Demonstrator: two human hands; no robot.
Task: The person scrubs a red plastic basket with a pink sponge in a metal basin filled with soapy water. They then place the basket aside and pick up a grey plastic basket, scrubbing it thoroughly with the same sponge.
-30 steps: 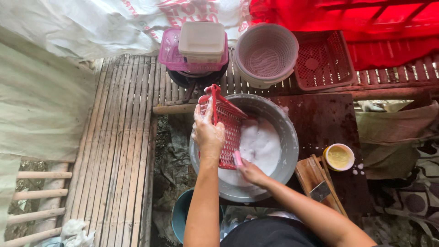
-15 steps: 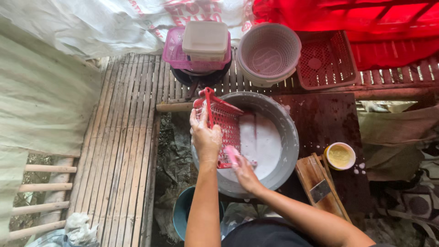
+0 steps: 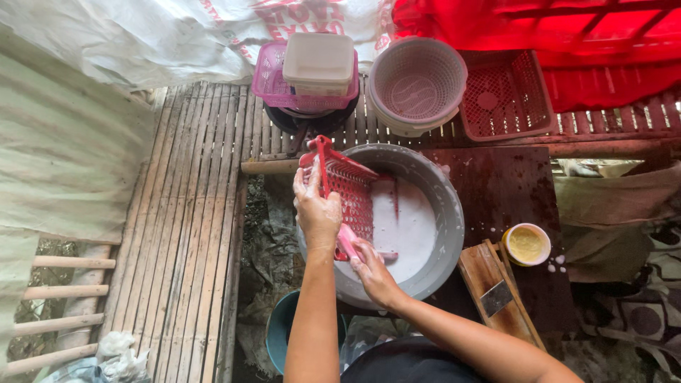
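Closest to the camera, both forearms came up from six o'clock toward the grey basin (image 3: 443,213) full of soapy white water in the middle of the shot. The right hand (image 3: 374,273) was closed around what looked like a pink brush (image 3: 347,242), pressed against the lower edge of the red slotted tray (image 3: 347,195). I couldn't make out the bristle end, it was hidden behind the tray and the suds. The left hand (image 3: 317,211) was clamped on the tray's left edge, fingers wrapped over it, holding it tilted up on its side, half in the basin and leaning on the rim at about nine o'clock. Propped like that, I'd guess the runoff dropped back into the water and the slots faced the brush.

At four o'clock from the basin a wooden slicer board (image 3: 496,291) lay flat on the dark wet board, and just beyond it at three o'clock sat a small yellow cup (image 3: 527,243), apart from the basin. A teal bucket (image 3: 278,333) peeked out under the left arm at seven o'clock.

Further out, on the bamboo slat floor (image 3: 191,227), was a row at twelve o'clock: a pink basket (image 3: 268,78) with a white lidded box (image 3: 318,62) stacked on top, then a round white strainer (image 3: 417,84), then another red basket (image 3: 505,96) at one o'clock. They seemed to be set there to drain through the slats.
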